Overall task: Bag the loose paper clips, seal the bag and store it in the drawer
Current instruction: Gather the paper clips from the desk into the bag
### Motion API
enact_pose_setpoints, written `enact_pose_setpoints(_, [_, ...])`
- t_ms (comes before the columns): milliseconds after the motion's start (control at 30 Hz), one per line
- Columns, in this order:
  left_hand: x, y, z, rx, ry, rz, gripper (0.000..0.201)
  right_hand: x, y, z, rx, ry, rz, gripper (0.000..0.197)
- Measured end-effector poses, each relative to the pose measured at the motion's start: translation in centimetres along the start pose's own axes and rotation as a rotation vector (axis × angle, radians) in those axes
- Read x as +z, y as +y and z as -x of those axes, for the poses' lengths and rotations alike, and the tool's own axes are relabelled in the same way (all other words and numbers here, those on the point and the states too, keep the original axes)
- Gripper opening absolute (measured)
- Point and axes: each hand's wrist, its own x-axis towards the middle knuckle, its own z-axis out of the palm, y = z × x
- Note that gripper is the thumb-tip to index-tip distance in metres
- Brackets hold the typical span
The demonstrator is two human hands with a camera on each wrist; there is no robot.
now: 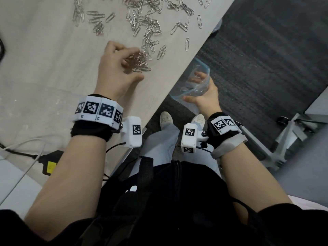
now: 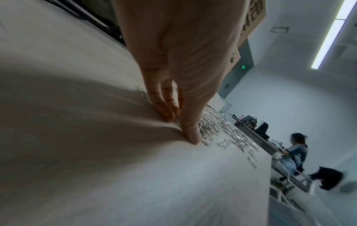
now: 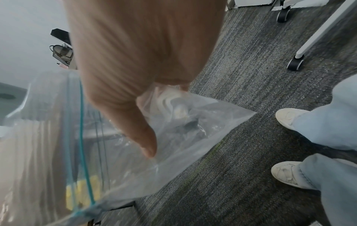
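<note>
Left hand [image 1: 117,68] is on the table [image 1: 44,59], fingers curled and raking a small heap of paper clips [image 1: 140,63] toward the near-right table edge. The left wrist view shows the fingertips [image 2: 190,134] pressed to the surface with clips just beyond them. The hand is gathering, not lifting: the clips are cupped against the palm side, and a firm pinch cannot be confirmed.

Right hand [image 1: 206,96] is off the table, just right of its edge and below its level, clamped on the mouth of a clear zip bag [image 1: 193,84]. The thumb [image 3: 141,134] is outside one wall and fingers are inside, propping the mouth apart. A few clips appear to lie in the bag already.

Most clips remain scattered [image 1: 147,18] over the far part of the table. No drawer is in view.

Judgement: bagging is at an early stage. To do this step well:
- bring the bag mouth up tight under the table edge, directly below the heap
- keep the mouth spread wide
- sweep flat and slowly, so clips drop in and do not skip onto the carpet [image 1: 257,59]
</note>
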Motion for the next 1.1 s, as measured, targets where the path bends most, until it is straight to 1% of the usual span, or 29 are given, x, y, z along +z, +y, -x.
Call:
enact_pose_setpoints(133, [1.5, 1.1, 0.2, 0.076, -0.018, 0.032, 0.047, 0.1, -0.1, -0.1, 0.002, 0.003, 0.009, 0.075])
enact_pose_setpoints(233, [1.5, 1.8, 0.6, 0.124, -0.062, 0.063, 0.047, 0.0, -0.4, 0.0, 0.005, 0.001, 0.006, 0.073])
enact_pose_setpoints(267, [1.1, 1.8, 0.7, 0.119, -0.046, 0.062, 0.049, 0.0, -0.5, 0.1, 0.004, -0.003, 0.006, 0.071])
enact_pose_setpoints(333, [-0.2, 0.9, 0.7, 0.06, 0.024, 0.013, 0.054, 0.0, -0.5, 0.1, 0.002, -0.004, 0.015, 0.069])
enact_pose_setpoints(433, [-2.4, -1.2, 0.7, -0.13, 0.119, -0.084, 0.064, 0.0, -0.5, 0.1, 0.01, 0.0, 0.017, 0.069])
enact_pose_setpoints(500, [-2.9, -2.4, 0.7, -0.225, 0.154, -0.113, 0.06, 0.0, -0.5, 0.1, 0.017, -0.001, 0.009, 0.07])
enact_pose_setpoints(533, [-2.8, -2.8, 0.7, -0.238, 0.165, -0.099, 0.056, 0.0, -0.6, 0.2, 0.019, -0.001, 0.007, 0.07])
enact_pose_setpoints(700, [-0.7, -2.5, 0.4, -0.195, 0.202, 0.013, 0.025, -0.2, -0.8, 0.4, 0.005, -0.005, 0.004, 0.069])
enact_pose_setpoints(767, [0.1, -1.6, 0.5, -0.152, 0.183, 0.033, 0.02, -0.3, -0.7, 0.4, 0.007, -0.006, 0.017, 0.068])
enact_pose_setpoints(900, [1.5, 0.7, 0.7, -0.056, 0.064, 0.118, 0.017, -0.3, -0.7, 0.4, 0.012, 0.003, 0.028, 0.069])
enact_pose_setpoints(967, [1.4, 1.3, 0.8, -0.027, 0.039, 0.169, 0.02, -0.2, -0.8, 0.5, 0.011, 0.01, 0.031, 0.071])
enact_pose_setpoints(1000, [1.0, 1.5, 0.9, -0.002, 0.047, 0.164, 0.023, -0.3, -0.8, 0.5, 0.009, 0.006, 0.03, 0.07])
enact_pose_setpoints(1033, [0.5, 1.6, 0.9, 0.03, 0.047, 0.124, 0.031, -0.3, -0.8, 0.5, 0.007, 0.003, 0.029, 0.069])
enact_pose_setpoints(1067, [0.0, 1.5, 0.8, 0.059, 0.018, 0.051, 0.046, -0.4, -0.8, 0.5, 0.003, 0.0, 0.029, 0.067])
enact_pose_setpoints(1100, [-0.5, 1.4, 0.7, 0.072, -0.041, -0.041, 0.066, -0.5, -0.8, 0.5, -0.001, -0.002, 0.032, 0.066])
